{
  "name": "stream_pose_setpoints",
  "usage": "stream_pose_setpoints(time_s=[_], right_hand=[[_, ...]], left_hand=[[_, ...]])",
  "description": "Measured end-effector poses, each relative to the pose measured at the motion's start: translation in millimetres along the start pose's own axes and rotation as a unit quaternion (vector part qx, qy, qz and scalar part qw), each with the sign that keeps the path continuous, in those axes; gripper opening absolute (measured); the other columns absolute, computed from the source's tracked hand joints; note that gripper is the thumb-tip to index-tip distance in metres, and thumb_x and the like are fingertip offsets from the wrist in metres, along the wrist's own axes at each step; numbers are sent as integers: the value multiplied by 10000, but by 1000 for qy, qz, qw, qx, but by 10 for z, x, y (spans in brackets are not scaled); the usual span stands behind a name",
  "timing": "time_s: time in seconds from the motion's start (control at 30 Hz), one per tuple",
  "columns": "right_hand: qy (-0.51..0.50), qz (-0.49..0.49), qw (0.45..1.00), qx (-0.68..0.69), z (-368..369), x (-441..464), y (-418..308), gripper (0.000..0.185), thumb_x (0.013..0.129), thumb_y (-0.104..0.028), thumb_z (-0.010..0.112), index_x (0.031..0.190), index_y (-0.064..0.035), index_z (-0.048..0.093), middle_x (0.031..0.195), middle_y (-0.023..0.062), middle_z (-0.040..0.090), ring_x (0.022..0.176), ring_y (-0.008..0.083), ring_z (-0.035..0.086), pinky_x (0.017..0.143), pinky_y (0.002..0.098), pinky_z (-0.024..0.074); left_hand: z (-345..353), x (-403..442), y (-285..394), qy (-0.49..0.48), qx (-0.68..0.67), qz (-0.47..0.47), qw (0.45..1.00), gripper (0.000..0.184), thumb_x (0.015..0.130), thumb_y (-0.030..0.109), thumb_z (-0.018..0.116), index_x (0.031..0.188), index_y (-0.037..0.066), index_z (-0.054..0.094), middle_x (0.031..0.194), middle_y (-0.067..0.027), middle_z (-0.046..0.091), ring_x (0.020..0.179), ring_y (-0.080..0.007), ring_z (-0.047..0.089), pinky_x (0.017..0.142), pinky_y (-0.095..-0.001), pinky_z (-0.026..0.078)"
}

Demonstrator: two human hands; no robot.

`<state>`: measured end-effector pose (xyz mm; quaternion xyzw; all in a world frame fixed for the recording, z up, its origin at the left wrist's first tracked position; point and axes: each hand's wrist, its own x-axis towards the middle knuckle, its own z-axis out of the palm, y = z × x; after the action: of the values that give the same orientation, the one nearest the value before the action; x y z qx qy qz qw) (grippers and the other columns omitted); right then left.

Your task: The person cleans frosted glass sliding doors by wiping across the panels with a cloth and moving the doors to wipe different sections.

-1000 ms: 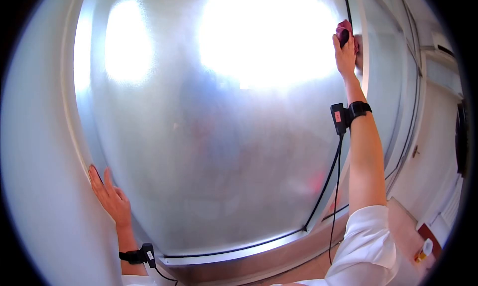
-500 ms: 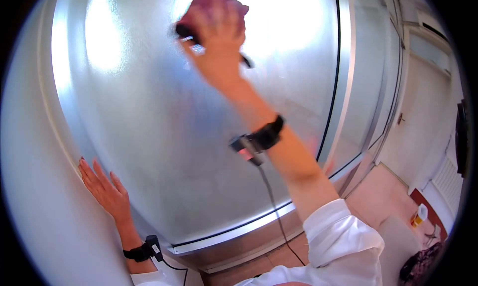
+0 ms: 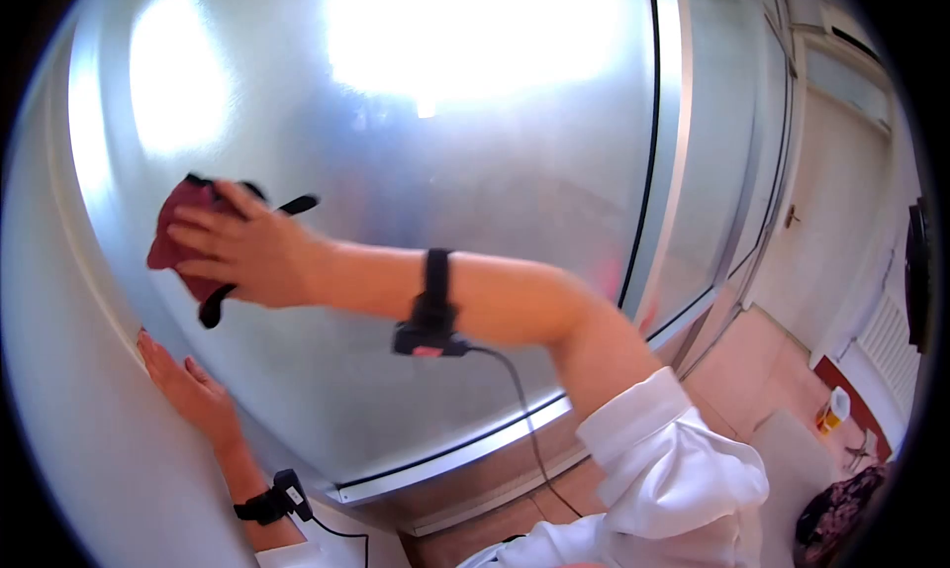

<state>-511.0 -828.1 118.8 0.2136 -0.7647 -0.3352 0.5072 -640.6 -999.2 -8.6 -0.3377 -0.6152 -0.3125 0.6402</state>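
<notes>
My right hand (image 3: 259, 256) is spread over a dark red cloth (image 3: 173, 239) with black trim and loose black ends, holding it against the left part of a large frosted glass panel (image 3: 465, 187). Parts of the cloth are hidden under the palm and fingers. Lower left, my left hand (image 3: 193, 395) rests open against the white wall (image 3: 79, 400) beside the panel, with nothing visible in it. Both wrists carry black straps with small cabled devices.
A metal rail (image 3: 455, 449) runs along the panel's bottom edge. To the right stand a metal-framed glass section (image 3: 727, 123) and a white door (image 3: 826, 187). A white and yellow container (image 3: 833, 410) is near a radiator (image 3: 888, 345), beside patterned dark fabric (image 3: 841, 514).
My right hand has swept the cloth from the upper middle of the glass down and to the left. The left hand stays against the wall; the view has shifted slightly.
</notes>
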Motion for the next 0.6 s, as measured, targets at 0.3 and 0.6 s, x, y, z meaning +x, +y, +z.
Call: stream_pose_setpoints(time_s=[0.3,0.6], right_hand=[[70,211,963,-149,-1704,-1418,1871,705,703,-101,719,1346,-124,431,1410,177,359,1307,393,322,1055,525,294],[201,411,871,-178,-2368,-3221,2677,471,949,-235,500,1358,-18,418,1320,195,479,1195,307,488,1022,385,372]], left_hand=[[-64,53,111,-9,39,19,999,587,898,-38,460,1440,1,238,1459,-233,318,1335,-400,345,1105,-460,291],[-103,126,118,-14,13,-15,1000,538,934,103,453,1431,-9,282,1444,-246,337,1336,-422,317,1108,-487,243]])
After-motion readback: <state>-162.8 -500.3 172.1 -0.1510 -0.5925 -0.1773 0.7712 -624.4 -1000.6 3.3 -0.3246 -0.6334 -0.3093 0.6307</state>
